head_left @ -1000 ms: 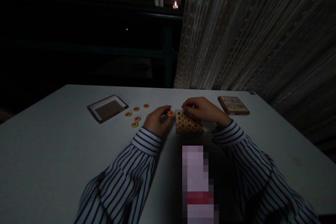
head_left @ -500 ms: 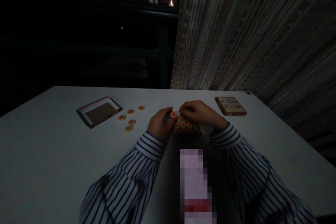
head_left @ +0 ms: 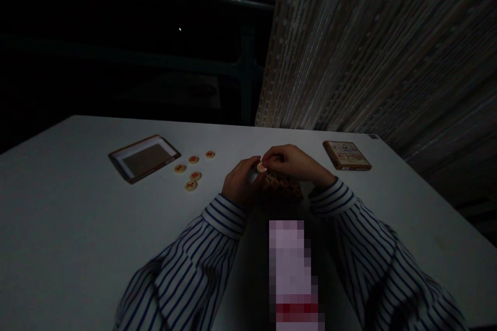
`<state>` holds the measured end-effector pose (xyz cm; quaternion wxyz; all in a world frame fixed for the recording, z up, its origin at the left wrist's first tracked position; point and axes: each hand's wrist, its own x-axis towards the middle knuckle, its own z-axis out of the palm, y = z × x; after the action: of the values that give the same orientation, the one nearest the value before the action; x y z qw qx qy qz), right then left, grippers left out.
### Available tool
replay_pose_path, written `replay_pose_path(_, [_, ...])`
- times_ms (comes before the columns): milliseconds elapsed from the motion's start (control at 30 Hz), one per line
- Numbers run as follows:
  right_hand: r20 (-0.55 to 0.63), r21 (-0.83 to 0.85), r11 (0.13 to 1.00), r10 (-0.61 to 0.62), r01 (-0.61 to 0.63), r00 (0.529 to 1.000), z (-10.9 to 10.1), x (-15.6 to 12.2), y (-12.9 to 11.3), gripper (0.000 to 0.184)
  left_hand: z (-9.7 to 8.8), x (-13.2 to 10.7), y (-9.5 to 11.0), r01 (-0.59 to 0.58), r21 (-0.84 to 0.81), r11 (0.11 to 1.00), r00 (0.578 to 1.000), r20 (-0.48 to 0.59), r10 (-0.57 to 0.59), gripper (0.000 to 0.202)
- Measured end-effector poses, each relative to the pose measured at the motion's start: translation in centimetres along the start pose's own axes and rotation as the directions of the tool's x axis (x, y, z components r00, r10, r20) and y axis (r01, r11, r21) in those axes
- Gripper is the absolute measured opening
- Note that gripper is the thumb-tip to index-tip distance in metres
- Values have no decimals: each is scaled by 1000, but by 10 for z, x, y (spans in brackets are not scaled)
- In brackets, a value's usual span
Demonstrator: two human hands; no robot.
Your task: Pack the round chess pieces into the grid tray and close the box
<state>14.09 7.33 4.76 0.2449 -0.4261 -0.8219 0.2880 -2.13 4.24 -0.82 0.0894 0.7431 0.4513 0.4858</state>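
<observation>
My left hand (head_left: 238,185) pinches a round wooden game piece (head_left: 261,167) with a red mark and holds it raised over the far left corner of a small clear tray (head_left: 282,186) filled with several like pieces. My right hand (head_left: 295,163) curls over the tray's far edge, its fingertips meeting the raised piece. Whether the right hand grips anything is hidden. Both arms wear blue-striped white sleeves.
Several loose red-marked pieces (head_left: 191,171) lie on the white table (head_left: 77,217) left of my hands. A brown-rimmed flat box half (head_left: 144,158) sits further left. A printed box lid (head_left: 347,154) lies at the right. A ribbed wall rises behind the table's right side.
My left hand has carried the piece from beside the tray up and to the right, over the tray's corner. My right hand's fingers have closed in to meet it.
</observation>
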Motion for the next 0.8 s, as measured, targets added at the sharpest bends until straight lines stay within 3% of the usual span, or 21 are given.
replay_pose_path(133, [6,-3,1000,-3,3,1000,0,1,3,19,4,-2,-2,211,-219,953,977,28,-210,34])
replay_pose_path(233, [-2,-29,999,-22,22,1000,-3,0,2,18,7,-2,-2,364,-434,824,924,59,-377,33])
replay_pose_path(333, [13,-51,997,-51,52,999,-4,-1,0,19,9,0,0,432,-551,713,877,71,-476,28])
replay_pose_path(567, [39,-90,990,-104,107,994,-2,-1,0,20,7,2,5,489,-636,597,825,115,-554,23])
replay_pose_path(800, [-34,-120,992,-54,49,998,-4,-3,2,22,6,3,3,518,-684,513,786,144,-601,29])
